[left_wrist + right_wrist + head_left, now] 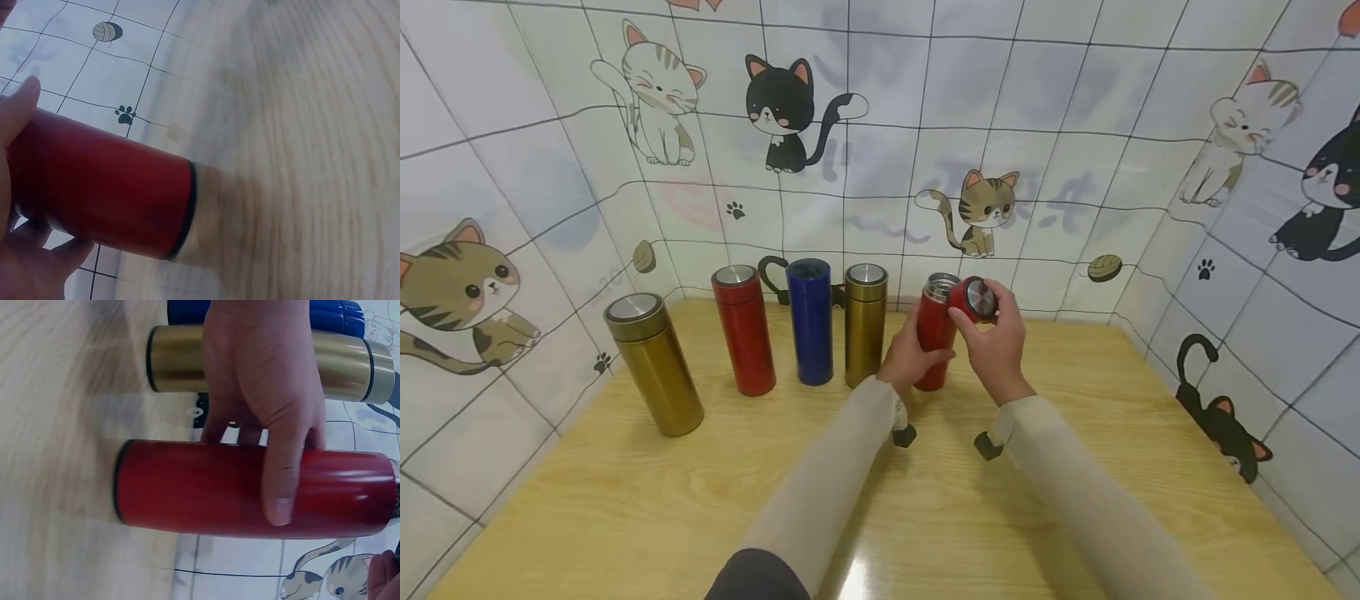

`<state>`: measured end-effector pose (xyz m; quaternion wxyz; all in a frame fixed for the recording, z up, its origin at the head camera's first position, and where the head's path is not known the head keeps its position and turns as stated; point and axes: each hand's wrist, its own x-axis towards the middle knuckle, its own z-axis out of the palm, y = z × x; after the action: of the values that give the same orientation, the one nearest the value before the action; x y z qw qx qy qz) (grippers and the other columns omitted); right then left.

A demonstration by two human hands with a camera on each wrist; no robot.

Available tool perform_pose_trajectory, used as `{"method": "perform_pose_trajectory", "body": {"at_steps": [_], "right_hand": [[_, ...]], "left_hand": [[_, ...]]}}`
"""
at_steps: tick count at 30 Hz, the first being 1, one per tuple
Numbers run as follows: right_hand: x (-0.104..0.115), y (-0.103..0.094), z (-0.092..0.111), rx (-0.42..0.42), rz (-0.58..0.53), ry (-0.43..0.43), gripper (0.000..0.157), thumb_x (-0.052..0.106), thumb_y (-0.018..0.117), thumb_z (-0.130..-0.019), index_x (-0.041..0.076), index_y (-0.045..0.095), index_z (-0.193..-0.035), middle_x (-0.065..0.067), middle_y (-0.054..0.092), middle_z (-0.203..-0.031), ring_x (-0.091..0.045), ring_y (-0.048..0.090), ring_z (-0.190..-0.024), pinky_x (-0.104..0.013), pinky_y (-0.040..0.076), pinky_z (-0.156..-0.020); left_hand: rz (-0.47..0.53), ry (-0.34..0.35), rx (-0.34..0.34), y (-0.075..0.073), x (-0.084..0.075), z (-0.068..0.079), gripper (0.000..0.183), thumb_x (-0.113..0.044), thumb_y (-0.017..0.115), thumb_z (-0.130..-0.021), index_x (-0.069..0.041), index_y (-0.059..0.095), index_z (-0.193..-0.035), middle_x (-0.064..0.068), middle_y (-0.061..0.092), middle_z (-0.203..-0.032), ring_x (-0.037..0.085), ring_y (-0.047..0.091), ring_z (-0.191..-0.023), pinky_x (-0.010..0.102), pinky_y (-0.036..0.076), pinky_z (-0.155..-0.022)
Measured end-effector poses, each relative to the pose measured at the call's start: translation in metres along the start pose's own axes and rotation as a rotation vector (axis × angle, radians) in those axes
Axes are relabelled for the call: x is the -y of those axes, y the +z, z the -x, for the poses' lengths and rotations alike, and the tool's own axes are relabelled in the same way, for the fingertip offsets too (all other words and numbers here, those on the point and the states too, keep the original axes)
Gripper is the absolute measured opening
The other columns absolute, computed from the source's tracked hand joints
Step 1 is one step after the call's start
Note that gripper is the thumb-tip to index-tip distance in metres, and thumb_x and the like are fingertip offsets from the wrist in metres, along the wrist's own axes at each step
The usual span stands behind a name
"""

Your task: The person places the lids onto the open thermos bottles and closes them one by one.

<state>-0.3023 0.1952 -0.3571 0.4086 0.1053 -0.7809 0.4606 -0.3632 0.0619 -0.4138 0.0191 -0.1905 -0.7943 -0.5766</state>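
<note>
My left hand (912, 358) grips the body of a red thermos (936, 323), with the thumb across its near side. The thermos is upright, its bare steel neck (942, 287) showing at the top. Beside that neck my right hand (1002, 340) holds a red screw lid (962, 300) with a steel top, tilted between thumb and fingers. The left wrist view shows the lower body of the red thermos (106, 181) and its black base rim close to the tabletop; whether it touches is hard to tell. Fingers of the right hand (382, 578) peek in at the right wrist view's edge.
Left of my hands stand a gold thermos (865, 333), a blue one (811, 333) with a dark top, a red one (745, 337) and a larger gold one (658, 371). They stand on a wooden table (647, 517). Behind is a cat-print cloth wall (887, 158).
</note>
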Motion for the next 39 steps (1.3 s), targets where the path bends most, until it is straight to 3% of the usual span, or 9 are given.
{"method": "perform_pose_trajectory", "body": {"at_steps": [5,10,22,30,39], "right_hand": [[0.01,0.004,-0.009,0.051,0.013,-0.014,0.062,0.025,0.076,-0.086,0.006,0.048,-0.138,-0.01,0.055,-0.13,-0.022,0.054,-0.106,-0.034,0.05,-0.087],[0.014,0.005,-0.018,0.079,0.044,-0.016,0.06,0.025,0.076,-0.087,0.006,0.051,-0.137,-0.013,0.055,-0.128,-0.025,0.052,-0.108,-0.043,0.049,-0.086],[0.018,0.002,-0.032,0.209,0.056,-0.019,0.049,0.027,0.071,-0.09,0.014,0.057,-0.135,-0.012,0.054,-0.128,-0.025,0.05,-0.113,-0.046,0.052,-0.087],[0.017,0.003,-0.033,0.288,0.036,-0.017,0.049,0.029,0.07,-0.091,0.012,0.058,-0.135,-0.011,0.055,-0.126,-0.026,0.052,-0.109,-0.046,0.051,-0.084],[0.016,0.005,-0.029,0.352,0.021,0.03,0.047,0.03,0.071,-0.09,0.015,0.06,-0.132,-0.01,0.056,-0.126,-0.027,0.052,-0.109,-0.048,0.053,-0.084]], "left_hand": [[-0.006,-0.019,0.0,-0.003,-0.001,0.0,0.087,-0.018,0.083,-0.079,-0.027,0.03,-0.147,0.0,0.056,-0.133,0.021,0.055,-0.119,0.046,0.042,-0.103],[0.003,-0.039,0.042,-0.004,-0.001,0.002,0.08,-0.022,0.084,-0.077,-0.03,0.036,-0.141,-0.003,0.057,-0.131,0.02,0.056,-0.118,0.047,0.043,-0.101],[0.01,-0.032,0.09,-0.008,0.0,0.01,0.083,-0.027,0.085,-0.077,-0.032,0.036,-0.143,-0.007,0.056,-0.132,0.017,0.056,-0.117,0.044,0.046,-0.099],[0.007,-0.031,0.108,-0.011,0.005,0.015,0.075,-0.029,0.085,-0.076,-0.034,0.042,-0.137,-0.011,0.057,-0.127,0.016,0.057,-0.114,0.045,0.048,-0.096],[0.015,-0.017,0.137,-0.016,0.003,0.02,0.078,-0.029,0.084,-0.076,-0.033,0.041,-0.141,-0.011,0.057,-0.127,0.015,0.057,-0.114,0.043,0.049,-0.095]]}}
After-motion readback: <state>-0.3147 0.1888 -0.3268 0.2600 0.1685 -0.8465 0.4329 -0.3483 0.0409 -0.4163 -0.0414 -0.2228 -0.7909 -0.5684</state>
